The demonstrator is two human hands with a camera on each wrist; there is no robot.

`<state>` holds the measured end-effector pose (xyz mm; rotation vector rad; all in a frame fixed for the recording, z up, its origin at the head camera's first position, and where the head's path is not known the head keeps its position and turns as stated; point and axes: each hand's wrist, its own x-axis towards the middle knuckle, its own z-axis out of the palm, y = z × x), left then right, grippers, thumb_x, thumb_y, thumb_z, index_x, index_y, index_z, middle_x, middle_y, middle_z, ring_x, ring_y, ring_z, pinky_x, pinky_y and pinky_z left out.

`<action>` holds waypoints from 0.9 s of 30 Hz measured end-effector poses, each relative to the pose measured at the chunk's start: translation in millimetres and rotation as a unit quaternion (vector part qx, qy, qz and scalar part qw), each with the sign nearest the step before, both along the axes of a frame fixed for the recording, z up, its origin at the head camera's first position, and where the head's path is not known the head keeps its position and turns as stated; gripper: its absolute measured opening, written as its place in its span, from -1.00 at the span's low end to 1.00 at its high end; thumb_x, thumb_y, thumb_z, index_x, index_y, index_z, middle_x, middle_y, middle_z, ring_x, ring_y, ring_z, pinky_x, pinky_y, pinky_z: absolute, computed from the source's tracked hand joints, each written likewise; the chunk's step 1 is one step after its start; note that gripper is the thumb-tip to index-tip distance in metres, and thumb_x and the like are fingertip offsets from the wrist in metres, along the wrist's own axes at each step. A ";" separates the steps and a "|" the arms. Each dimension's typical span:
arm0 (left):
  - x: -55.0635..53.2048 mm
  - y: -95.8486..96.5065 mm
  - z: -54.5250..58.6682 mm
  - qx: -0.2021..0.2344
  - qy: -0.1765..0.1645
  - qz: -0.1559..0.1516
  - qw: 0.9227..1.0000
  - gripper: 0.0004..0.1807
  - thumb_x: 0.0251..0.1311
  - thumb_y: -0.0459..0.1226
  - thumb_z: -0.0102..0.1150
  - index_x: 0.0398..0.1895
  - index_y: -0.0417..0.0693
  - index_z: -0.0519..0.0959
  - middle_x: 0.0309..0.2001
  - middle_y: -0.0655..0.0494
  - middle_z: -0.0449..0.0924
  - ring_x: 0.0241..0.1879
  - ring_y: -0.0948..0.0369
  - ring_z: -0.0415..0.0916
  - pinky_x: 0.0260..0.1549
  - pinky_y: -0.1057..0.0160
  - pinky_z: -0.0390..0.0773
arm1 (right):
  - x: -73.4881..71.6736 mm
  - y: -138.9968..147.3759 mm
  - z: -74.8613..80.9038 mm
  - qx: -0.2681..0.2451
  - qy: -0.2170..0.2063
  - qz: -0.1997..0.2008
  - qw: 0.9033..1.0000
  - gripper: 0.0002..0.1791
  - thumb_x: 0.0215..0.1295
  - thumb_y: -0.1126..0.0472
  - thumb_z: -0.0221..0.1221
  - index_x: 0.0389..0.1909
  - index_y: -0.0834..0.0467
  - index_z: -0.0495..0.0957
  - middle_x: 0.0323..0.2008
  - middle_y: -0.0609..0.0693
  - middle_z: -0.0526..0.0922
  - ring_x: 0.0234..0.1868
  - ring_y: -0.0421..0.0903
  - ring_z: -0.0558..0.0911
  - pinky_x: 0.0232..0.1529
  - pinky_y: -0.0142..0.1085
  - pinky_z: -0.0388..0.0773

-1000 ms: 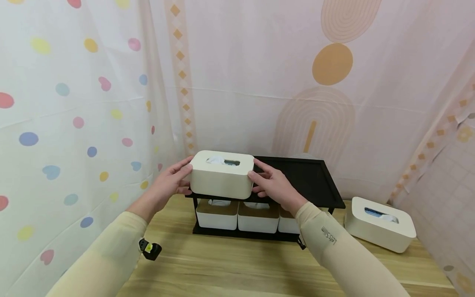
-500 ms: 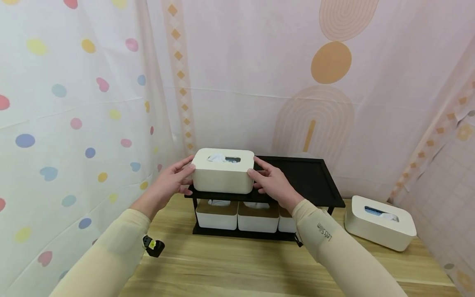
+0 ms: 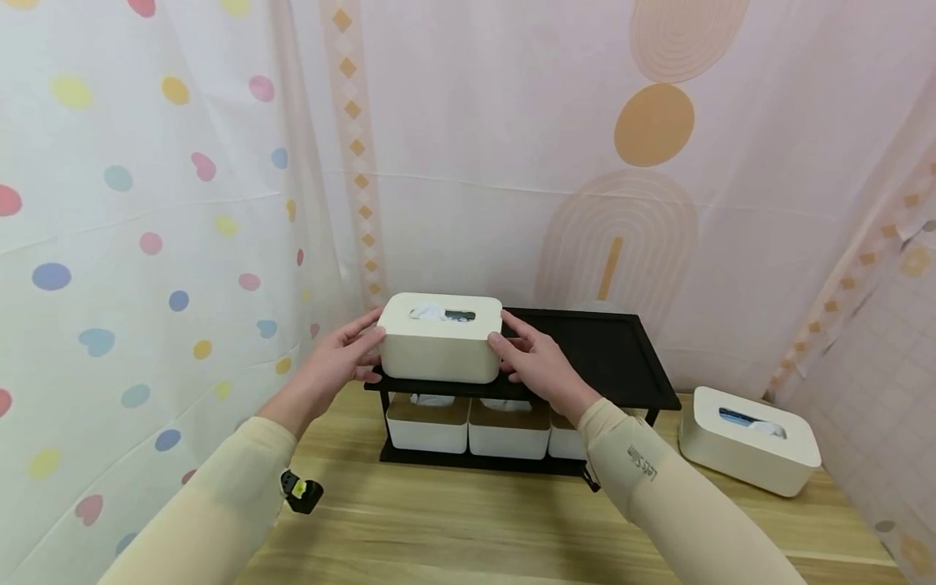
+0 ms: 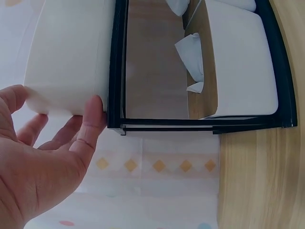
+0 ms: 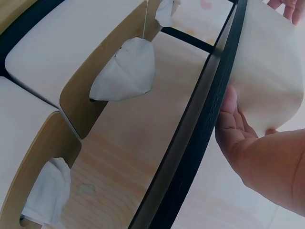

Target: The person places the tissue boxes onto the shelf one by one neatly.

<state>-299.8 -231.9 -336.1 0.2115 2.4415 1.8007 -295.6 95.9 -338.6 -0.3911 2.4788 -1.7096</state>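
Note:
A cream tissue box sits at the left end of the black rack's top shelf, white tissue showing in its oval slot. My left hand holds its left end, thumb at the front corner and fingers along the side. At the opposite end, my right hand grips the box in the same way. In the left wrist view, the thumb and fingertips bear on the end of the box, close beside the shelf edge. From the right wrist, the fingers curl round a lower corner of the box.
On the lower shelf stand three white tissue boxes with wooden lids, one being the middle box. A second cream tissue box rests on the wooden table to the right. Patterned curtains hang behind and at both sides.
The cream box, earlier tilted with its right front corner jutting over the shelf's front edge, has moved slightly back and now sits level on the shelf. Both hands have stayed on it.

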 end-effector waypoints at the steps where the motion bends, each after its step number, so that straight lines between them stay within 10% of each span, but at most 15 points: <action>1: 0.7 0.1 -0.5 -0.003 0.002 0.001 1.000 -0.27 0.63 0.13 0.00 0.75 0.30 0.08 0.68 -0.13 0.17 0.31 -0.10 0.56 0.00 0.24 0.74 | 0.9 0.2 0.1 -0.001 0.002 0.001 1.000 -0.22 0.60 -0.26 0.13 0.71 -0.28 0.10 0.47 0.15 0.54 0.18 0.06 0.72 0.19 -0.05 0.70; 15: 8.3 -3.5 -4.9 0.000 0.017 0.007 1.000 -0.28 0.65 0.11 -0.01 0.74 0.18 0.13 0.67 -0.12 0.22 0.08 0.25 0.66 -0.04 0.28 0.73 | 4.4 7.2 -3.8 0.018 0.019 0.037 0.999 -0.16 0.60 -0.30 0.10 0.74 -0.20 0.02 0.53 0.13 0.48 0.37 0.08 0.63 0.29 0.05 0.64; 27: 31.6 -12.7 -10.3 -0.085 0.101 0.021 0.991 -0.24 0.61 0.10 0.08 0.72 0.09 0.17 0.53 -0.30 0.40 0.28 -0.19 0.63 -0.01 0.24 0.76 | 17.0 23.3 -7.0 0.070 0.055 0.048 0.995 -0.09 0.59 -0.28 0.12 0.76 -0.08 -0.03 0.55 0.17 0.44 0.48 0.14 0.53 0.44 0.15 0.50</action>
